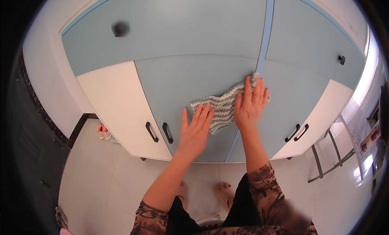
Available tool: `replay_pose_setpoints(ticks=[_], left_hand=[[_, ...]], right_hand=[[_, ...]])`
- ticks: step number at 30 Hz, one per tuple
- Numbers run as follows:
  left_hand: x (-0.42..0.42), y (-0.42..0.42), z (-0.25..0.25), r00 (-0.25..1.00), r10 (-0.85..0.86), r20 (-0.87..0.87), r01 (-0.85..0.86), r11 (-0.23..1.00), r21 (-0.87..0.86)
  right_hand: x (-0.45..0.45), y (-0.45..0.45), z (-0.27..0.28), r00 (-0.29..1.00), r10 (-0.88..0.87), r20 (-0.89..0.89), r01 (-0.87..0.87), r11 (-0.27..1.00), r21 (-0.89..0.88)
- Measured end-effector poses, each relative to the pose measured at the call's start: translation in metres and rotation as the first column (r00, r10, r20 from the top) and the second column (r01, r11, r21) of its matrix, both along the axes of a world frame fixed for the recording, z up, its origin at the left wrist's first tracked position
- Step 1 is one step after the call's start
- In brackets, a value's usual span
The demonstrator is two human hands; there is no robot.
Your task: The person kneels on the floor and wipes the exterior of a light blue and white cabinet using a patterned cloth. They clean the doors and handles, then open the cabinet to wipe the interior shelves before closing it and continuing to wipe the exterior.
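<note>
A green-and-white striped cloth lies spread against the blue-grey front of a cabinet. My right hand presses flat on its right part, fingers extended and pointing up the panel. On the cloth's lower left edge rest the fingertips of my left hand, whose thumb side reaches past the cloth onto the door. A light blue strip runs up the front and passes behind the cloth. Left of my left hand is a black door handle.
Black handles and a dark knob stick out at the right. A metal-legged table stands beside the cabinet. Shoes sit on the floor at left, near a dark door. My slippered feet are below.
</note>
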State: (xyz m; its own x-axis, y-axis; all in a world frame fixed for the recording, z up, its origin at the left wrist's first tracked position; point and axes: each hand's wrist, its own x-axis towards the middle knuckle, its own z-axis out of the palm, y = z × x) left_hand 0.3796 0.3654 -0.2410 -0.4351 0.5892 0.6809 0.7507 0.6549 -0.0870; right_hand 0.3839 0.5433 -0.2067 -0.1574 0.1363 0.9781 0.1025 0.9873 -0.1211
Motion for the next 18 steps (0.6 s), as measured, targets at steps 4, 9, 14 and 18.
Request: replay_pose_setpoints(ticks=[4, 9, 14, 18], left_hand=[[-0.001, 0.013, 0.003, 1.000, 0.000, -0.013, 0.001, 0.999, 0.042], [0.005, 0.041, -0.007, 0.998, -0.064, 0.018, 0.063, 0.998, 0.026], [0.010, 0.066, -0.002, 0.988, -0.134, 0.079, 0.126, 0.987, 0.101], [0.017, 0.080, 0.018, 0.994, -0.097, 0.059, 0.090, 0.989, 0.119]], right_hand=[[0.009, 0.017, -0.006, 0.999, -0.048, 0.012, 0.048, 0.997, -0.061], [0.020, 0.035, -0.022, 0.995, -0.096, 0.031, 0.099, 0.987, -0.122], [0.030, 0.057, -0.025, 0.993, -0.113, 0.025, 0.116, 0.985, -0.124], [0.033, 0.076, -0.022, 0.994, -0.099, -0.048, 0.091, 0.985, -0.146]])
